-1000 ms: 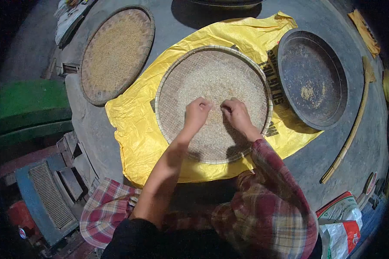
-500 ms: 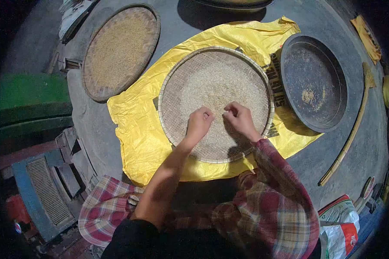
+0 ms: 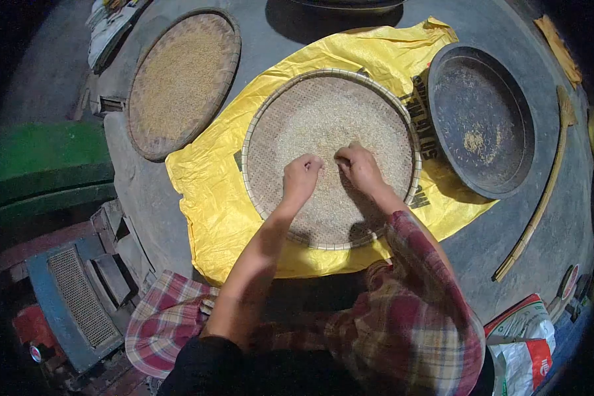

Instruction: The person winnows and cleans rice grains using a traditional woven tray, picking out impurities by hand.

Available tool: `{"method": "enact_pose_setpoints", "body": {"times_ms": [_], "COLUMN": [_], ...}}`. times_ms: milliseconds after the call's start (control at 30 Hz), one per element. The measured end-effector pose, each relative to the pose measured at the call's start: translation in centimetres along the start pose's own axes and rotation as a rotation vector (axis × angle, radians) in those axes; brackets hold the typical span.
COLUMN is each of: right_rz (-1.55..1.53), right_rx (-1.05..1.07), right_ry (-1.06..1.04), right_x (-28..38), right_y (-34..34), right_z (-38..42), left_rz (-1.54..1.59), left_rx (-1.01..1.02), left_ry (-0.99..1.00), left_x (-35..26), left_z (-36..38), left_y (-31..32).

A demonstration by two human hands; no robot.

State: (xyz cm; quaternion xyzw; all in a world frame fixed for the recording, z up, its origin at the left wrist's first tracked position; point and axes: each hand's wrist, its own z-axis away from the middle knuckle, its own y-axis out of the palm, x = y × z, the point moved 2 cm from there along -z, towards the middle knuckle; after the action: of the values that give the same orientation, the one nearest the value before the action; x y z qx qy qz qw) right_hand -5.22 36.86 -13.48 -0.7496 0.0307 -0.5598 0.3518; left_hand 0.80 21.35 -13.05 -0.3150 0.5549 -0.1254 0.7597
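Pale grains [image 3: 323, 125] are spread over a round woven winnowing tray [image 3: 261, 142], which lies on a yellow printed sack [image 3: 211, 198]. Over the lower middle of the grain is my left hand [image 3: 301, 177], its thumb and fingers pinched together. Close to its right, my right hand [image 3: 361, 169] points down at the grain, also with fingertips pinched. A small gap separates the two hands. Whatever sits between either hand's fingertips is too small or hidden to make out. Somewhat yellower grains lie just beyond the fingers.
At the upper left a second woven tray [image 3: 228, 86] holds golden grain. A dark basin [image 3: 515, 168] with a few grains stands to the right, overlapping the sack. Farther right lies a long straw broom [image 3: 541, 204]. Printed bags [image 3: 525, 356] are at the lower right, green machinery [image 3: 53, 155] at the left.
Both hands have shifted slightly away from me over the grain, and the right hand's fingers now point more downward. The camera view has moved a little.
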Motion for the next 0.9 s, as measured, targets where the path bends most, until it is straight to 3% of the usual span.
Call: {"method": "enact_pose_setpoints", "body": {"times_ms": [100,167,200,267,300,433,500,533,600,667,700,833,900], "right_rz": [0.004,-0.234,-0.229,-1.099,-1.178,-0.944,-0.256,-0.261,0.044,0.04,-0.076,-0.329,-0.335], "right_rx": [0.005,-0.048,-0.047,0.031,0.031,0.054,0.0,0.001,0.003,0.01,-0.011,-0.001,0.013], "right_ry": [-0.013,0.213,0.215,0.638,0.64,0.619,0.125,0.125,-0.03,0.003,0.125,0.383,0.338], "right_x": [-0.3,-0.9,-1.2,-1.5,-1.8,-2.2,-1.2,-1.2,-0.9,-0.3,-0.4,-1.4,-2.0], "right_y": [-0.1,-0.7,-1.2,-2.0,-2.2,-1.9,-1.5,-1.1,-0.4,-0.6,-0.8,-1.5,-0.5], "right_z": [0.4,1.0,1.3,1.8,2.0,2.0,1.6,1.6,1.5,1.6,1.6,1.9,1.6], "left_rz": [0.037,-0.013,-0.008,-0.137,-0.134,-0.072,-0.034,-0.041,-0.049,-0.181,-0.179,-0.056,-0.066], "left_rx": [-0.036,-0.02,-0.018,0.053,0.053,0.02,-0.004,0.004,0.009,0.11,0.112,0.057,0.054], "left_ry": [-0.045,-0.067,-0.069,0.014,0.015,0.01,-0.01,0.016,0.046,0.135,0.138,0.021,-0.006], "left_x": [-0.8,-2.2,-2.0,-1.8,-1.6,-1.8,-1.6,-1.5,-0.8,-0.2,0.2,-0.7,-1.0], "left_z": [-0.6,-1.0,-1.3,-1.9,-1.9,-1.0,-0.3,0.1,0.4,0.5,0.5,0.7,0.6], "left_y": [-0.7,-0.8,-0.3,0.6,0.8,0.2,-0.4,-0.6,-0.8,-0.4,-0.2,-0.3,-0.3]}}
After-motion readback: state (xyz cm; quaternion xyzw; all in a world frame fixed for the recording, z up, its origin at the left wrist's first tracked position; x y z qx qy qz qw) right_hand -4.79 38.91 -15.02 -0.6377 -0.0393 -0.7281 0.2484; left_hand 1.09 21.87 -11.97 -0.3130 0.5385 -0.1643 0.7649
